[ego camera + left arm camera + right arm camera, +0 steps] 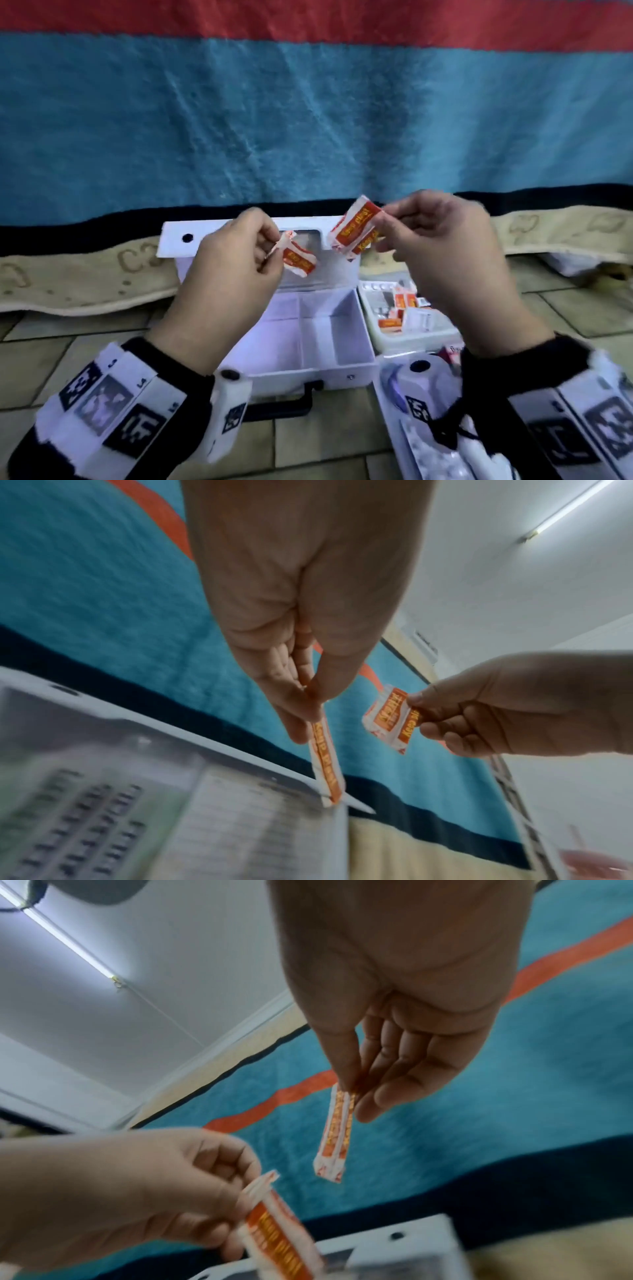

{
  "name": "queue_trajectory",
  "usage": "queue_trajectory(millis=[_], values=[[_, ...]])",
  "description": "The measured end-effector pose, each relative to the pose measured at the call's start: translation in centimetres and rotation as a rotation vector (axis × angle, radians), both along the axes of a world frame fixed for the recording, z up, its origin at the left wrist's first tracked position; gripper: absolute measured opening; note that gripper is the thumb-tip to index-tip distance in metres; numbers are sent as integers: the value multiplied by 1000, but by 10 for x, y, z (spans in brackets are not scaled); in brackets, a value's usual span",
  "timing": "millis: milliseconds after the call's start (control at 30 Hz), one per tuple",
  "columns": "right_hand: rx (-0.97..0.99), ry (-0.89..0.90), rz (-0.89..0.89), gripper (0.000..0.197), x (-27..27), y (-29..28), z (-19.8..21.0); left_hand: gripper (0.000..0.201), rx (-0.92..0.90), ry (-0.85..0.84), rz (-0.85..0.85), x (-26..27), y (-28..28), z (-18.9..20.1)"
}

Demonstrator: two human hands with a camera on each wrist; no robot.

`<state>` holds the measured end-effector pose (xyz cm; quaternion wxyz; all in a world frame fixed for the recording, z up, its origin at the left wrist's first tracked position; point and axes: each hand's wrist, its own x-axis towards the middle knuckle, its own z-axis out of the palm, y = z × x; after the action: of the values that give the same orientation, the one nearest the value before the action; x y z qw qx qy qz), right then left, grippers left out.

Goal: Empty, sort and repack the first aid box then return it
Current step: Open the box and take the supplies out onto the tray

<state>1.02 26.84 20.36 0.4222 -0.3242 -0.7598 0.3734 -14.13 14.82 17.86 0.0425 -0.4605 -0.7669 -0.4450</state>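
The white first aid box (pixel 356 368) lies open on the tiled floor, its divided compartments bare and its lid (pixel 178 236) leaning back. Above it my left hand (pixel 236 260) pinches one red-and-white plaster packet (pixel 298 258) between thumb and fingers. My right hand (pixel 435 233) pinches two more plaster packets (pixel 356 226) held together. In the left wrist view the left hand's packet (pixel 325 761) hangs edge-on and the right hand's packets (pixel 388 719) show at the right. The right wrist view shows the right hand's packets (pixel 334 1139) hanging from the fingertips.
A white tray (pixel 411 337) right of the box holds several plaster packets and pill strips. More blister strips and packs (pixel 428 455) lie at the lower right. A blue, red and black blanket (pixel 308 120) hangs behind, over a beige mat (pixel 68 281).
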Motion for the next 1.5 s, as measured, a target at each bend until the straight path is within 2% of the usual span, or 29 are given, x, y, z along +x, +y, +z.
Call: queue_trajectory(millis=[167, 200, 300, 400, 467, 567, 633, 733, 833, 933, 1000, 1100, 1167, 1267, 1333, 1367, 1400, 1467, 1500], values=[[-246, 209, -158, 8, 119, 6, -16, 18, -30, -129, -240, 47, 15, -14], [-274, 208, -204, 17, 142, 3, -22, 18, -45, -141, -283, 56, 18, -18], [-367, 178, -369, 71, 201, -7, -51, 20, -99, -127, -388, 81, 29, -30], [-504, 203, -476, 87, 238, -22, -82, 31, -141, -126, -474, 105, 40, -39], [-575, 205, -537, 80, 252, -29, -102, 33, -153, -142, -526, 118, 48, -44], [-657, 175, -652, 19, 256, -35, -120, 25, -183, -117, -597, 137, 56, -49], [-650, 119, -730, 7, 258, -34, -135, 21, -206, -68, -638, 149, 61, -53], [-635, 91, -777, 9, 253, -31, -150, 22, -252, -4, -664, 163, 66, -57], [-609, 100, -791, 7, 243, -27, -151, 22, -294, 52, -692, 171, 71, -60], [-573, 28, -792, 6, 233, -25, -149, 23, -320, 75, -696, 174, 77, -63], [-536, -103, -820, 9, 230, -25, -150, 24, -338, 92, -696, 174, 82, -64], [-409, -408, -839, 12, 230, -27, -154, 22, -361, 87, -705, 173, 86, -65], [-315, -464, -837, 11, 233, -28, -155, 21, -365, 76, -705, 173, 87, -66], [-253, -395, -846, 11, 238, -28, -152, 21, -369, 35, -714, 174, 88, -67], [-349, -127, -735, 9, 238, -31, -141, 20, -380, -15, -735, 177, 89, -69], [-426, 39, -620, 6, 234, -33, -134, 20, -390, -38, -752, 180, 88, -70], [-473, 139, -510, 13, 231, -35, -128, 19, -401, -58, -770, 184, 88, -70], [-495, 132, -373, 25, 228, -37, -124, 17, -419, -82, -808, 192, 87, -72], [-480, 103, -363, 21, 227, -37, -123, 16, -426, -96, -824, 196, 86, -72]])
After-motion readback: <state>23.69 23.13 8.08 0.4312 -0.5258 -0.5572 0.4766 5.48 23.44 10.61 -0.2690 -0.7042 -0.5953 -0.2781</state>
